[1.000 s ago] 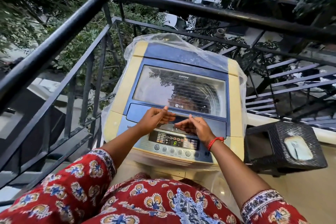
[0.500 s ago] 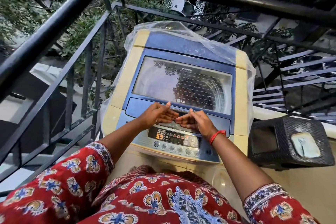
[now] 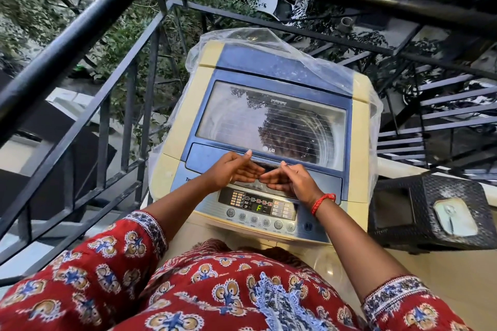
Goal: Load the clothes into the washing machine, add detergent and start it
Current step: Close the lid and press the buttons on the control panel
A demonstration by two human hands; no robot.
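One top-loading washing machine stands here, with one glass lid, one control panel and one clear plastic cover. Two hands show, left hand and right hand. One red wrist thread. One black woven stool.

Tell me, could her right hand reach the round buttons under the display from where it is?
Probably yes. The right hand rests at the lid's front edge, just above the control panel, and nothing covers the round buttons along the panel's near edge; the clear plastic cover sits further back.
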